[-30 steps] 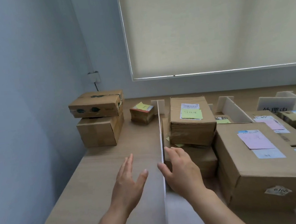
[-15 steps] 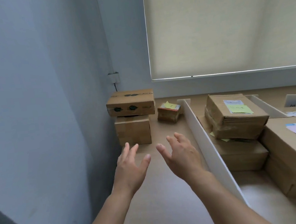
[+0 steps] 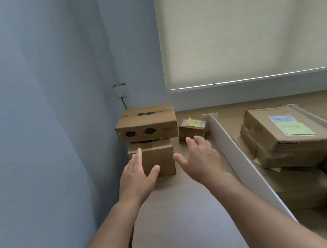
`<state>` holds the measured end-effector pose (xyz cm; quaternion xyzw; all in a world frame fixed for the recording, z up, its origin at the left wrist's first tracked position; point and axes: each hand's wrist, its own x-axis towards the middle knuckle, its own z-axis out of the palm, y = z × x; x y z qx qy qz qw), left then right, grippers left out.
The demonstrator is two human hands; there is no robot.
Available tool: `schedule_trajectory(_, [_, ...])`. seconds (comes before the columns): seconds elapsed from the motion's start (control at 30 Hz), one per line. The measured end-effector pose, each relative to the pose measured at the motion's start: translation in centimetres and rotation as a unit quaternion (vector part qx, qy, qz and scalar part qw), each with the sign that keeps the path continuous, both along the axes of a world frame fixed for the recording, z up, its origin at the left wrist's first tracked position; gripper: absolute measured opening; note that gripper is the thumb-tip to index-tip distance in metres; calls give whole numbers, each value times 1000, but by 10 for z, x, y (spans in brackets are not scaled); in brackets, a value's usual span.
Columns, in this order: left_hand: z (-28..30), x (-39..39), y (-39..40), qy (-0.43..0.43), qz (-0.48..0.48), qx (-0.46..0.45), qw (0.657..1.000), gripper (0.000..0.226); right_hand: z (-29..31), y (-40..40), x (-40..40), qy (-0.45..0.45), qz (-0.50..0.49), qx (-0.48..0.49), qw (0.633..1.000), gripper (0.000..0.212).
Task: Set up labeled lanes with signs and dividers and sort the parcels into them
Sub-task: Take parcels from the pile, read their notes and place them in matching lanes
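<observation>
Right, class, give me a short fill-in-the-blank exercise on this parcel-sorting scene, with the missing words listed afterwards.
1. The flat brown cardboard box with dark green marks is stacked on a plain brown cardboard ____.
2. Both the left hand and the right hand are open and hold ____.
3. The long white cardboard divider stands to the ____ of the right hand.
4. The taped brown parcel carries a ____ sticky note.

Missing words: box; nothing; right; green
</observation>
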<state>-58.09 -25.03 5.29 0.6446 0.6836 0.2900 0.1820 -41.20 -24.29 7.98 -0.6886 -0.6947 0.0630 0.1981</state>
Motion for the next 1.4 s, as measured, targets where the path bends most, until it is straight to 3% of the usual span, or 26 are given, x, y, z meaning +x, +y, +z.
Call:
schedule_trajectory(0.2, [3,-32,83,61,10,0,998,75,-5,84,-8,12,-2,-7,1000,68])
schedule_trajectory(0.33, [-1,-54,140,54,15,-7,998,79,-18,141,-15,89,4,-31,996,72])
schedule_trajectory(0.57, [-6,-82,214,2,80,1,997,86,-42,211,-15,188,-23,-30,981,72])
schedule_trajectory(0.77, [-13,-79,236,-79,108,-35,990,79,-51,230,-14,274,0,-36,961,47])
schedule_trajectory(1.03, [-8,-52,176,-162,104,10,981,62,-48,179,5,291,-17,-25,956,58])
schedule_trajectory(1.4, [-32,-31,5,-214,107,30,971,58,-51,4,39,303,-29,7,953,51])
